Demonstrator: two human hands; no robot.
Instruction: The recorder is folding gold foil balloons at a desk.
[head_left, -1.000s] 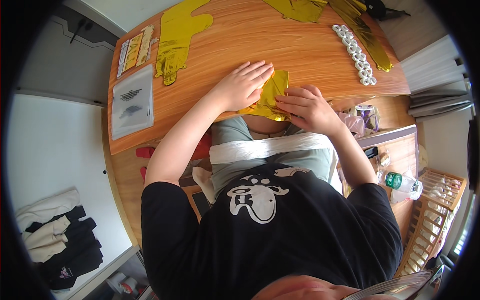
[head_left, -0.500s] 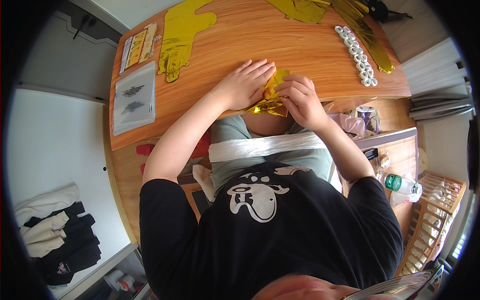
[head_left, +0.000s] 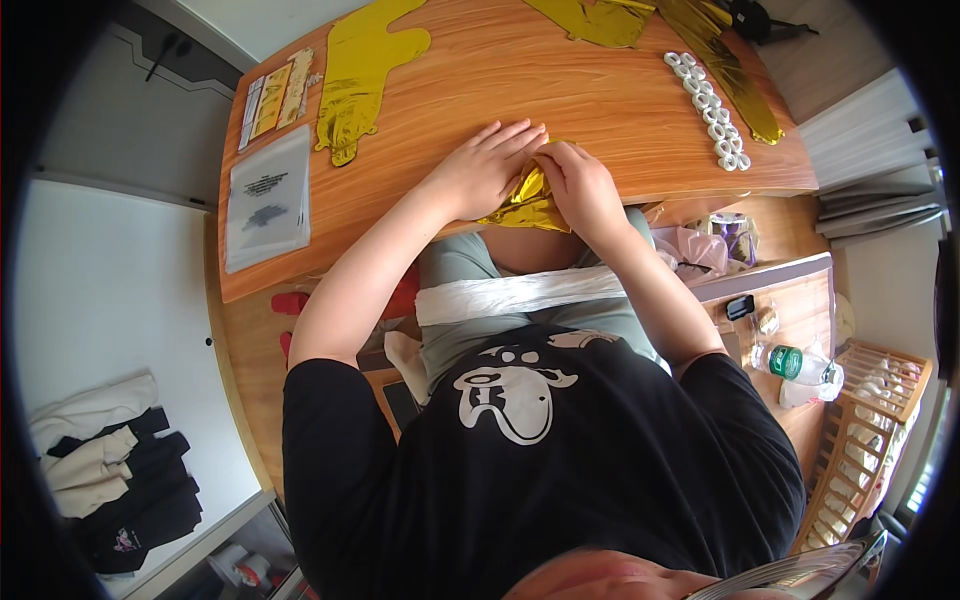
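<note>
At the near edge of the wooden table (head_left: 430, 110), my right hand (head_left: 588, 190) pinches a crumpled sheet of shiny gold foil (head_left: 532, 207), likely a flat balloon. Beside it, my left hand (head_left: 482, 172) lies flat on the table with fingers stretched out; its thumb side touches the foil. Part of the foil hangs over the edge above my lap, and my hands hide some of it. Another flat gold foil balloon (head_left: 365, 75) is spread farther off to the left. More gold foil (head_left: 600, 22) lies at the far edge, with a long gold foil strip (head_left: 725, 75) to the right.
White ribbon rings (head_left: 712, 115) stand in rows on the right. Clear plastic sleeves (head_left: 268, 195) and printed cards (head_left: 270, 100) lie at the left. A black device (head_left: 752, 20) sits at the far right corner. Beside me, a low table holds a plastic bottle (head_left: 795, 363).
My right hand has moved left and inward, drawing the foil's upper part toward my left hand. The left hand stays nearly in place.
</note>
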